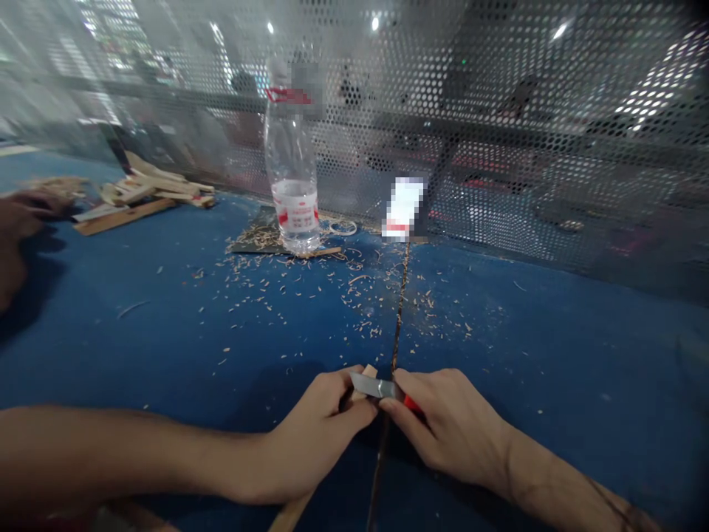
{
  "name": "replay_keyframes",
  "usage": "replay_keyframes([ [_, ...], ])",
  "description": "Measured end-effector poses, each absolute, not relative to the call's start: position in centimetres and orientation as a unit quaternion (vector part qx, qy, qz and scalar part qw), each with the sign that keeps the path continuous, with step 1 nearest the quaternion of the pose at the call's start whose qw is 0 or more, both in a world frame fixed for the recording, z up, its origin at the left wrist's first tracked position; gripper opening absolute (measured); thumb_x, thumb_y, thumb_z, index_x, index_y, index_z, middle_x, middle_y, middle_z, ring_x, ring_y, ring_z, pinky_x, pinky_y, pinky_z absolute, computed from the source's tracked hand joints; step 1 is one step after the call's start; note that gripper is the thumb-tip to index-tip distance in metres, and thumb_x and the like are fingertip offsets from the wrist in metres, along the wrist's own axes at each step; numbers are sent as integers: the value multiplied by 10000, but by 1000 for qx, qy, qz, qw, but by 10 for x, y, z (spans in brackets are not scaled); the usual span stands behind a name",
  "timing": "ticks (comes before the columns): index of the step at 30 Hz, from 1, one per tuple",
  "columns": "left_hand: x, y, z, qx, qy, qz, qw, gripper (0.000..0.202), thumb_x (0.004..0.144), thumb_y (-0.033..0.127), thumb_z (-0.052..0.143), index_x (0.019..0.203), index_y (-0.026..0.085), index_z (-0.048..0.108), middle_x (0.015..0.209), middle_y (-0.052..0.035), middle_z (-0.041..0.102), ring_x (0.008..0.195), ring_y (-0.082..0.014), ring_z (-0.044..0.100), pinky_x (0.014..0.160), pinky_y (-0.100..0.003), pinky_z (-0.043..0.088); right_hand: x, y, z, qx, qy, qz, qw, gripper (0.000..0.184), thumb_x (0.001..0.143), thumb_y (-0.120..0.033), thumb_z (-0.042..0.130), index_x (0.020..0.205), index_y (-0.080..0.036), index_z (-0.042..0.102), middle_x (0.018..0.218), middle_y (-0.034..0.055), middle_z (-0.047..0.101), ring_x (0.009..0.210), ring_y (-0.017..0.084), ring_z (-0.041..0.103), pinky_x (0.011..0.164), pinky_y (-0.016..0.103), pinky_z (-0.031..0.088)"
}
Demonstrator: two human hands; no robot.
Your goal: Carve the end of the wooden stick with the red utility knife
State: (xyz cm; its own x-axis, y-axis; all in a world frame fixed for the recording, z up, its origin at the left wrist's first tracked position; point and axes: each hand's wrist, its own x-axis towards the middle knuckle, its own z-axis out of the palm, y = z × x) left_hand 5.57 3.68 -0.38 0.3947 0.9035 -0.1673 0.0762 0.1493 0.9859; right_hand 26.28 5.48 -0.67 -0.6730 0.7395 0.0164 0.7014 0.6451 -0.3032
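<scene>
Near the front of the blue table, my left hand [315, 428] is closed around a strip of wood [371, 370], whose pale end shows above the fingers. A longer part of a wooden strip [292, 515] shows below the same hand; I cannot tell if it is the same piece. My right hand [451, 414] grips a utility knife [372, 385] by its red handle, mostly hidden in the palm. The grey blade points left and lies across the wood, close to the left thumb and forefinger.
Wood shavings [365, 325] litter the blue table [182, 325]. A clear water bottle [293, 162] stands behind, beside a lit phone [404, 210] leaning on the perforated metal screen [509, 162]. Wooden sticks [149, 188] are piled at left, near another person's hand [27, 214]. A dark seam runs down the middle.
</scene>
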Motion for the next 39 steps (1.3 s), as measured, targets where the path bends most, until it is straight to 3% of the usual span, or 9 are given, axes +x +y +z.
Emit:
replay_keyframes([
  [5, 56, 36, -6, 548, 440, 338, 626, 142, 836, 370, 616, 803, 232, 614, 649, 49, 408, 664, -167, 402, 618, -282, 361, 266, 59, -11, -377, -917, 93, 86, 413, 1109, -445, 276, 845, -246, 524, 699, 10, 695, 525, 169, 594, 530, 362, 217],
  [11, 54, 34, -10, 552, 455, 321, 621, 148, 852, 363, 595, 798, 227, 570, 680, 55, 417, 609, -137, 377, 567, -272, 322, 275, 70, -20, -350, -930, -12, 111, 466, 1115, -489, 259, 856, -230, 548, 688, 13, 677, 528, 151, 589, 519, 338, 202],
  [18, 56, 40, -13, 490, 478, 298, 665, 225, 779, 426, 645, 811, 225, 549, 498, 97, 392, 448, -113, 314, 447, -263, 248, 283, 80, -26, -352, -925, -74, 122, 416, 1104, -451, 312, 895, -219, 587, 654, 7, 653, 502, 142, 536, 513, 311, 186],
  [27, 57, 44, -13, 476, 469, 321, 671, 252, 711, 457, 631, 763, 240, 513, 428, 108, 373, 384, -107, 295, 406, -257, 230, 285, 93, -25, -426, -895, -46, 120, 478, 1082, -523, 317, 824, -234, 597, 652, 22, 677, 516, 156, 563, 540, 306, 223],
  [32, 51, 38, -7, 507, 461, 295, 666, 277, 767, 435, 642, 709, 245, 448, 471, 103, 389, 440, -103, 321, 446, -253, 259, 310, 116, -19, -535, -827, -48, 164, 445, 1077, -467, 297, 723, -275, 485, 508, -4, 565, 457, 185, 531, 541, 310, 262],
  [39, 54, 38, -6, 512, 440, 311, 669, 286, 855, 481, 593, 779, 224, 496, 568, 80, 409, 513, -106, 327, 476, -236, 282, 284, 82, -6, -475, -859, 68, 177, 363, 1074, -425, 308, 737, -302, 363, 521, -44, 545, 448, 164, 513, 523, 305, 281],
])
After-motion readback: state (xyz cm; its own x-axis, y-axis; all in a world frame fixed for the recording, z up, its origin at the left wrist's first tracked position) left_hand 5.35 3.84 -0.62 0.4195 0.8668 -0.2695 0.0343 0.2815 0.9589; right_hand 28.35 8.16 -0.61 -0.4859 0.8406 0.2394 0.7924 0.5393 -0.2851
